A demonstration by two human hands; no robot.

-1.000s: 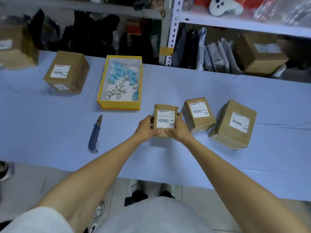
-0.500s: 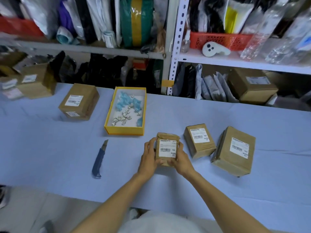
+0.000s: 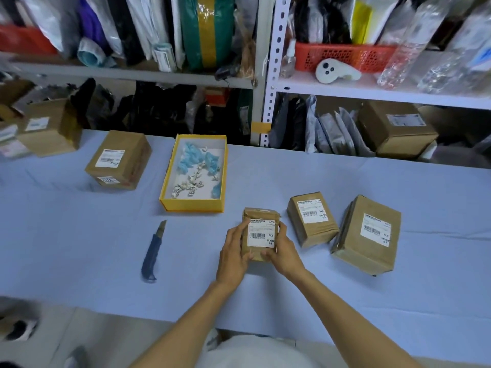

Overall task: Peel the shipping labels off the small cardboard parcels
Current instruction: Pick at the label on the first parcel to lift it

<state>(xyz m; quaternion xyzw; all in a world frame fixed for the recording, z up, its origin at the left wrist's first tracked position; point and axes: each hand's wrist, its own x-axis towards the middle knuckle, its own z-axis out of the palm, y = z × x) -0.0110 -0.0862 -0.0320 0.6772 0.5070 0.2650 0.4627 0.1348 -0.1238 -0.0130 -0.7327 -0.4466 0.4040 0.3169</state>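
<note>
A small brown cardboard parcel (image 3: 259,216) stands tilted on the table, its white shipping label (image 3: 260,235) facing me. My left hand (image 3: 233,251) grips its left side, thumb near the label's upper left corner. My right hand (image 3: 281,253) holds the right side and lower edge. To the right lie a second small parcel (image 3: 310,221) and a larger one (image 3: 369,235), both labelled. Another labelled parcel (image 3: 119,160) sits at the far left.
A blue utility knife (image 3: 152,252) lies left of my hands. A yellow open box (image 3: 170,189) with crumpled blue and white scraps stands behind it. Shelves packed with bags and boxes run along the table's far edge; more cartons (image 3: 50,128) sit far left.
The view has tilted upward, showing more of the shelves. Both hands keep hold of the same parcel, and the left thumb has shifted up along the label's left edge.
</note>
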